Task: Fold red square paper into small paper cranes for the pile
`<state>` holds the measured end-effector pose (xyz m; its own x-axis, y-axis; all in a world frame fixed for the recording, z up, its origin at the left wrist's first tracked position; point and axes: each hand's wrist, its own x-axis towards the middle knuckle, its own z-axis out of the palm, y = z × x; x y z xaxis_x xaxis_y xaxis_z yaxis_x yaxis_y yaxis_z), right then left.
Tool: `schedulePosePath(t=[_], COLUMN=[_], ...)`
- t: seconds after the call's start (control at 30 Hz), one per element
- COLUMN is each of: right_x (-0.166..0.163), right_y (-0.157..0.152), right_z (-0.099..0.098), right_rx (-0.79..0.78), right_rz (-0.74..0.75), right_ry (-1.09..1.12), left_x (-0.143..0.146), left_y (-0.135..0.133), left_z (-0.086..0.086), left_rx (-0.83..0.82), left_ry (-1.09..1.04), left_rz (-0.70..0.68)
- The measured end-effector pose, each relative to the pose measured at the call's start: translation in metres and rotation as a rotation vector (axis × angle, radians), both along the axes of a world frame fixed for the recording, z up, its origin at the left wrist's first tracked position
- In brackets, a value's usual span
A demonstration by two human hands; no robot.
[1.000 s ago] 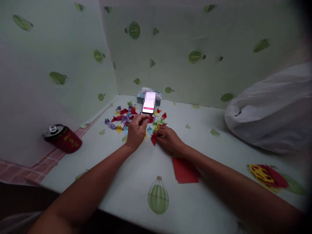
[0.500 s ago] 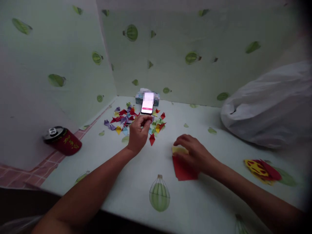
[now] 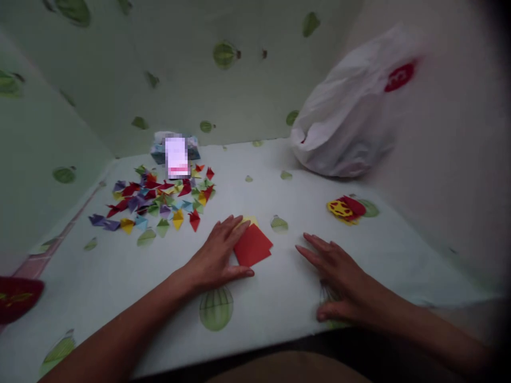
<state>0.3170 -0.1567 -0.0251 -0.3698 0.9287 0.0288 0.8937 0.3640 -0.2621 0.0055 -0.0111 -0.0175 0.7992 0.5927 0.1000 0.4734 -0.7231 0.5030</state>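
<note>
Balloon-print tabletop (image 3: 279,298), red paper (image 3: 253,246) touching left hand (image 3: 217,255)

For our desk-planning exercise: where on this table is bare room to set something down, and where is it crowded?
Bare: between the red paper and the white bag; also the near left, below the folded pieces. Crowded: around those pieces, near the phone.

Open table (image 3: 279,298): bare between the left hand (image 3: 217,255) and right hand (image 3: 339,271).
Left: paper pieces (image 3: 159,199) crowd the way.
Far right: bag (image 3: 347,127) blocks the corner.
Back: phone (image 3: 176,157).
</note>
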Motion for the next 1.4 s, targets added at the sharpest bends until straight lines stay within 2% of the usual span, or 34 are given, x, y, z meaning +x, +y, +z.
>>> schedulePosePath(t=[0.07, 0.17, 0.33, 0.47, 0.53, 0.7, 0.9, 0.97, 1.07, 1.17, 1.3, 1.4], right_x=[0.002, 0.005, 0.004, -0.006, -0.014, -0.036, -0.053, -0.054, -0.052, -0.048, -0.044, -0.044], right_y=[-0.002, 0.012, 0.062, 0.103, 0.119, 0.145, 0.165, 0.169, 0.17, 0.168, 0.166, 0.166], right_z=[-0.007, -0.013, -0.009, -0.003, -0.001, -0.002, -0.003, -0.005, -0.013, -0.023, -0.032, -0.034], right_rx=[0.016, 0.056, 0.057, 0.04, 0.066, 0.053, 0.037, 0.021, 0.04, 0.103, 0.185, 0.226], right_rz=[-0.018, -0.03, -0.005, -0.001, -0.031, 0.052, 0.109, 0.117, 0.115, 0.156, 0.173, 0.225], right_ry=[-0.032, -0.05, -0.116, -0.122, -0.095, 0.085, 0.136, 0.138, 0.163, 0.195, 0.209, 0.205], left_x=[0.003, 0.006, 0.009, 0.014, 0.018, 0.028, 0.021, 0.017, 0.014, 0.014, 0.015, 0.015], left_y=[-0.001, -0.001, -0.003, -0.002, 0.002, 0.021, 0.048, 0.052, 0.053, 0.051, 0.046, 0.042], left_z=[-0.005, -0.011, -0.01, -0.006, -0.005, -0.005, -0.003, -0.005, -0.009, -0.014, -0.015, -0.012], left_rx=[0.026, 0.076, 0.091, 0.038, 0.021, 0.049, -0.021, -0.035, -0.036, 0.017, 0.094, 0.182], left_ry=[0.054, 0.085, 0.149, 0.13, 0.1, 0.053, -0.066, -0.115, -0.131, -0.111, -0.135, -0.123], left_rz=[-0.009, 0.001, 0.03, 0.113, 0.146, 0.205, 0.185, 0.203, 0.154, 0.08, 0.093, 0.044])
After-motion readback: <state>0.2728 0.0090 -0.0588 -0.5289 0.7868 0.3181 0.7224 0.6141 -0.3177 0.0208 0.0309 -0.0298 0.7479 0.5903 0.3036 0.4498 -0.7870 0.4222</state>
